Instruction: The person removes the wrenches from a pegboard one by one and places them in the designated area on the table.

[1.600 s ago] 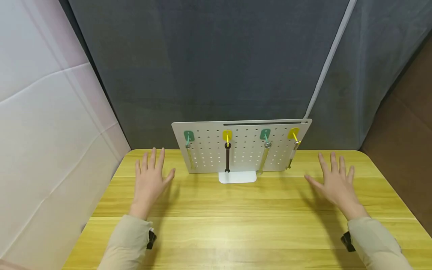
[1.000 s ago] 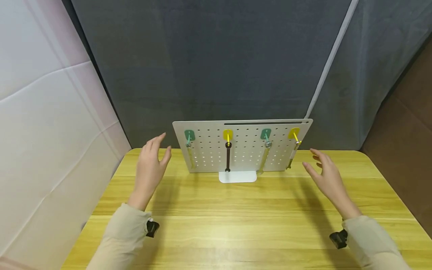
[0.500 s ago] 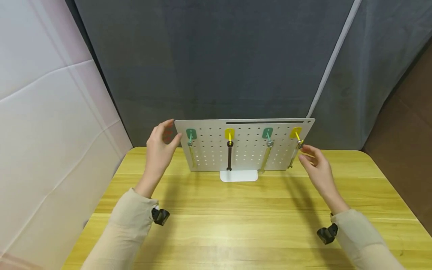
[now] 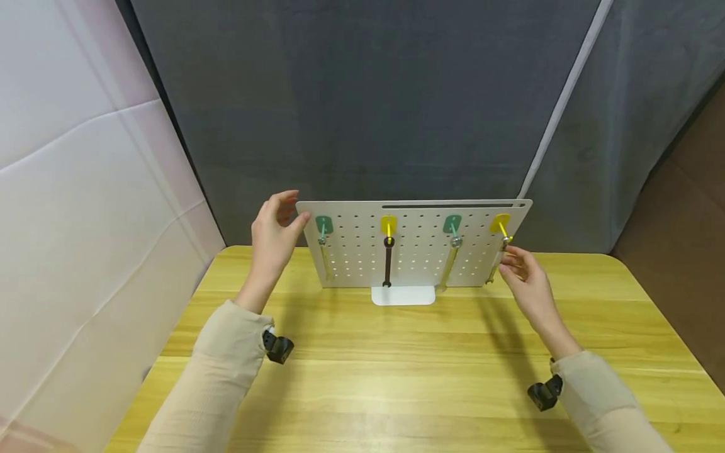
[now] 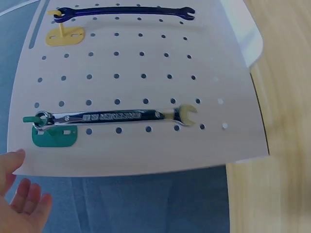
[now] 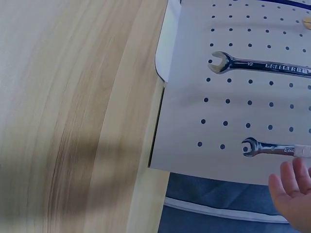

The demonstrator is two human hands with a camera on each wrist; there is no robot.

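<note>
White pegboard (image 4: 416, 245): left hand (image 4: 273, 239) at top-left corner, thumb and fingers apart; right hand (image 4: 531, 286) at silver wrench (image 6: 274, 148) near right edge, pinch can't be told.

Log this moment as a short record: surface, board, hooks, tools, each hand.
Surface: wooden table
Board: white pegboard, standing on the table
Hardware: green hooks alternating with yellow hooks; leftmost green in head view
Tools: dark wrench on second hook from left; shiny wrenches on the other three
Left hand: at the pegboard's upper left corner; contact unclear
Right hand: at the rightmost wrench; grip unclear
</note>
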